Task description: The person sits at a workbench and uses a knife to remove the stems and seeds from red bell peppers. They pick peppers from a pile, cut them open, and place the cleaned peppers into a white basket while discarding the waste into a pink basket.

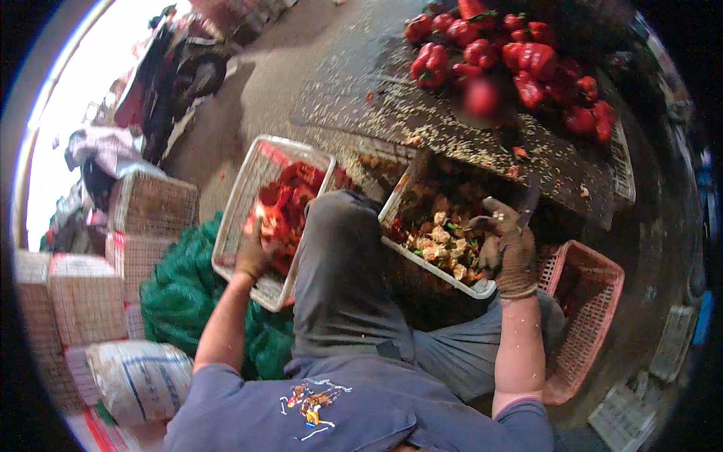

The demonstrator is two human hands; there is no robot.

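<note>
My left hand [253, 255], in a soiled work glove, reaches into a white plastic basket [231, 229] that holds red bell pepper pieces [291, 189]. Its fingers are blurred against the pieces, so whether they grip one is hidden. My right hand [511, 248], also gloved, is over the right edge of a second white crate [438, 270]. A dark knife blade [531, 198], blurred, rises from that hand, whose thumb and forefinger are extended. Pale pepper cores [440, 240] and green scraps fill the crate beneath.
Whole red bell peppers [480, 53] are heaped beyond a seed-strewn board [452, 121]. A pink plastic basket [587, 322] stands at my right. Green netting [181, 294], a white sack [141, 378] and stacked crates [85, 296] crowd the left. A wheeled vehicle [200, 73] stands behind.
</note>
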